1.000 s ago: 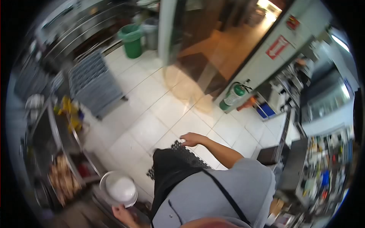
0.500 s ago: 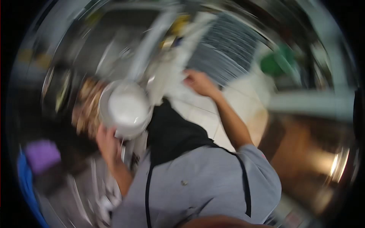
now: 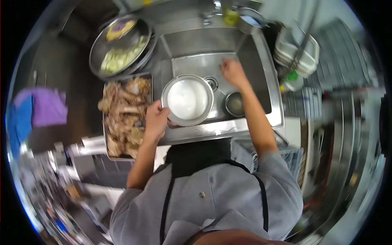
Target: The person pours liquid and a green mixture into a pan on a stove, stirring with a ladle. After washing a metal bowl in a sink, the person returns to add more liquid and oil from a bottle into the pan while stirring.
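My left hand [image 3: 157, 120] grips the rim of a round metal pot [image 3: 188, 121] at its left side. The pot is white and shiny inside; whether that is liquid or the bare bottom I cannot tell. It is held over the front left of a steel sink [image 3: 204, 59]. Over the right half of the sink hangs my right hand [image 3: 233, 72], fingers curled, with nothing seen in them. Below that hand, a small dark round bowl [image 3: 234, 103] rests in the sink, partly behind my forearm. The drain [image 3: 211, 83] shows between pot and hand.
Left of the sink lies a tray of cooked-looking meat and bones [image 3: 124, 118]. Behind it, a metal bowl [image 3: 98, 55] holds pale green chunks. A faucet [image 3: 207, 17] is at the back, white containers [image 3: 296, 53] at right, purple cloth [image 3: 49, 107] at far left.
My view has turned from the floor and a dark mat to the sink. The pot came along in my left hand and is now above the sink; my right hand is over it too.
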Motion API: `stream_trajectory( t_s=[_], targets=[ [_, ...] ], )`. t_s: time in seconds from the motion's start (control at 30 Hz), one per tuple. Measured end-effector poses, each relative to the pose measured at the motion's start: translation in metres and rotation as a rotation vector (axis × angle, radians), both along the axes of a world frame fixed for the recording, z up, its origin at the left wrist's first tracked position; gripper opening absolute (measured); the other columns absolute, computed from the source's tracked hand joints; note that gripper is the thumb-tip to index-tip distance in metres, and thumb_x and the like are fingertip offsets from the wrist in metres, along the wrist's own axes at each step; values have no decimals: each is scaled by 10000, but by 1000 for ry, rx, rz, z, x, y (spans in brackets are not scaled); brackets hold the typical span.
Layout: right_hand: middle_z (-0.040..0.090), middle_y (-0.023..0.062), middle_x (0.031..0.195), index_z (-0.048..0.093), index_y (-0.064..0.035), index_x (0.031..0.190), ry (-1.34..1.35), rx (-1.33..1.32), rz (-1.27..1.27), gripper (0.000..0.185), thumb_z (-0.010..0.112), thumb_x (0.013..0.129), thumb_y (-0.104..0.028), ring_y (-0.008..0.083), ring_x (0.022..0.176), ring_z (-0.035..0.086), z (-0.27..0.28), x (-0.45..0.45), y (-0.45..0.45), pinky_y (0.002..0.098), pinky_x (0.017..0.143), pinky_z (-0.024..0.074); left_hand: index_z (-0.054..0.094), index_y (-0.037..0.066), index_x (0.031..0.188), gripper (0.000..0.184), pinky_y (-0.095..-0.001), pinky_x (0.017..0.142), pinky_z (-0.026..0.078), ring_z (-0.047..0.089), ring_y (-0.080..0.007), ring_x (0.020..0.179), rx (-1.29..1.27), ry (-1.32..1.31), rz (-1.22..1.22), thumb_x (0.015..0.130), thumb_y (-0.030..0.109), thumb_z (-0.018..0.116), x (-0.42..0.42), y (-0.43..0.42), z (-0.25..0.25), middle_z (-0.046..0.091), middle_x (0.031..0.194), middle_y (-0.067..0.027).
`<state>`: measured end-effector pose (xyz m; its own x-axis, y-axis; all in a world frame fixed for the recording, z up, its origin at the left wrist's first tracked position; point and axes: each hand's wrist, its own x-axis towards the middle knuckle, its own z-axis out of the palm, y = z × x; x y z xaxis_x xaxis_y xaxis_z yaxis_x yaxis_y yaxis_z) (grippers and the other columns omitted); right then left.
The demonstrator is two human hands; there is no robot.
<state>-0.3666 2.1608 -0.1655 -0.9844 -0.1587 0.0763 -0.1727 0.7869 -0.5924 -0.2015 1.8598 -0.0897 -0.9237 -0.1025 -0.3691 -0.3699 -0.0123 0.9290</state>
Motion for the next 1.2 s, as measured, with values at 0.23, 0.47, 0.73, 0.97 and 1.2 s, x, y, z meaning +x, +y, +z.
stream_trajectory(
  t_s=[0.23,0.47,0.73,0.97,1.2],
  targets=[
    [551,240,1332,563,-137,1286,175,176,-27,396,430,988,-360,418,1121,615,-33,-325,-10,481,922,512,658,-63,1016,198,-356,482,592,685,-240,747,-14,-159,313,870,-6,537,-38,83,-43,673,901,-160],
    [669,143,1097,674,-59,1086,469,669,186,326,487,940,-282,324,1000,671,-153,-396,-5,399,869,507,656,-64,980,164,-367,492,598,666,-241,686,4,-188,470,855,1,573,-130,120,-112,647,842,-142],
    [417,300,1423,446,123,1356,505,610,226,574,545,892,-200,435,1227,500,-116,-293,27,487,1038,405,647,-58,943,141,-413,581,647,676,-284,730,89,-238,532,825,-41,572,-216,139,-154,644,867,-155],
    [450,311,1392,377,120,1395,43,82,153,646,606,860,-161,471,1230,483,-86,-204,69,484,1056,398,609,-35,915,109,-467,605,647,656,-309,859,208,-258,556,812,-56,577,-245,163,-150,609,934,-135],
    [557,325,1264,503,114,1304,-50,67,145,543,629,853,-160,444,1212,528,-118,-163,121,459,1048,418,576,-74,1058,261,-453,649,651,651,-405,958,342,-285,521,797,-78,579,-239,171,-151,582,1130,-210]
  ],
)
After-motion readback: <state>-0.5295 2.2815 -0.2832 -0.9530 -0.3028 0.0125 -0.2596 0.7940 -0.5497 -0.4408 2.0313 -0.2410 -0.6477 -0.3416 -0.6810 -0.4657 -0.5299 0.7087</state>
